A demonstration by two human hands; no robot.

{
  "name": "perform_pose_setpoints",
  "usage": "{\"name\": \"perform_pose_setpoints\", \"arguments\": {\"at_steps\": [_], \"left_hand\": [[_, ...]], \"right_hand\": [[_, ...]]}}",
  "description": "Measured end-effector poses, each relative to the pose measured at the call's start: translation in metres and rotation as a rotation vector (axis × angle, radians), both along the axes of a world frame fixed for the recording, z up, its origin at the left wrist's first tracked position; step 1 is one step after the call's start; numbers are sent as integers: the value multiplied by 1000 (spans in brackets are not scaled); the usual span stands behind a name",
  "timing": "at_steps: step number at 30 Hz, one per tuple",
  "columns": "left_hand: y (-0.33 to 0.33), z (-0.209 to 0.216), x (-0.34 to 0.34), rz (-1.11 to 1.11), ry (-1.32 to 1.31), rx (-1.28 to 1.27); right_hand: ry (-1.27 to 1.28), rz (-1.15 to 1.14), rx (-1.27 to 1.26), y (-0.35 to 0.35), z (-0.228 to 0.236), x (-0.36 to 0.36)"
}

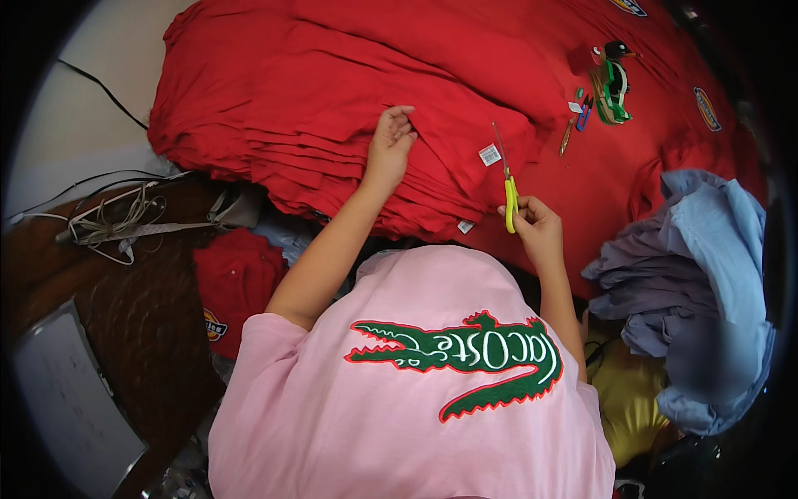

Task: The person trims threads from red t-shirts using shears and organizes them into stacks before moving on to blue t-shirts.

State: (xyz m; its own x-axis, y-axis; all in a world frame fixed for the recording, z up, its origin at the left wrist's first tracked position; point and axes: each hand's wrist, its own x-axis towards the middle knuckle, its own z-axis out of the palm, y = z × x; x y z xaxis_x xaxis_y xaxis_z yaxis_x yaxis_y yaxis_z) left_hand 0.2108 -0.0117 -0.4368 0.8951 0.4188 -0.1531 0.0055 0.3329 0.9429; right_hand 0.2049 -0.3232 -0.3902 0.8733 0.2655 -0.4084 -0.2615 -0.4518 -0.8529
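Observation:
Yellow-handled scissors (510, 204) are in my right hand (536, 223), which grips them by the handle loops, with the thin blades pointing away from me. Close to the blades, a small white label (490, 155) lies on the stacked red garments (332, 100). My left hand (391, 145) is over the front part of that stack, empty, its fingers loosely bent and apart. Whether it touches the cloth I cannot tell. Another white tag (465, 225) shows at the stack's near edge.
Right of the stack, a green-and-black tape dispenser (613, 87), blue thread snips (584, 114) and a thin brownish tool (567, 137) lie on red cloth. Blue-grey clothes (690, 266) are heaped at the right. Tangled cables (125, 212) and a red bundle (238, 279) are at the left.

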Motion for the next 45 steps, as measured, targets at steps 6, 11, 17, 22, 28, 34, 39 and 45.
{"name": "perform_pose_setpoints", "arguments": {"at_steps": [6,11,17,22,28,34,39,45], "left_hand": [[-8,-3,5,-31,89,89],[-16,25,0,-42,-12,-58],[-24,40,-7,-42,-105,68],[-21,48,-10,-46,-142,160],[-18,49,-12,-40,-116,249],[-15,53,-12,-62,-125,222],[-16,54,-11,-56,-126,225],[-16,39,-7,42,-126,190]], "right_hand": [[-159,106,-94,10,5,2],[-271,268,-291,33,39,22],[-441,342,-244,46,43,41],[-423,400,-230,53,44,51],[-474,452,-195,61,42,58],[-447,446,-153,66,38,60],[-348,449,-133,57,24,60],[-327,407,-57,57,25,55]]}}
